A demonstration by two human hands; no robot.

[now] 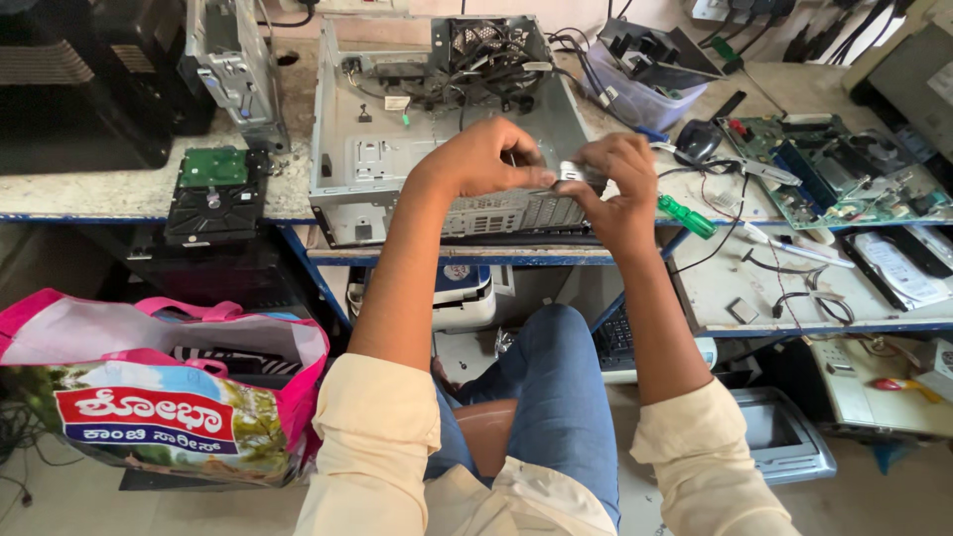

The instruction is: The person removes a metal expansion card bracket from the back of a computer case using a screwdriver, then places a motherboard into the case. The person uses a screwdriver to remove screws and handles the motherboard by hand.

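Note:
An opened grey computer case (372,149) lies on the workbench with a tangle of black cables (486,60) inside. My left hand (476,159) and my right hand (620,189) meet over its near edge. Both pinch a small silver metal part (571,174) between the fingertips. A green-handled screwdriver (687,216) lies just right of my right hand.
A hard drive with a green board (213,189) lies left of the case. A green circuit board (844,174), a black mouse (698,141) and loose wires sit at right. A pink printed bag (159,387) stands on the floor at left. My knee in blue jeans (551,367) is below.

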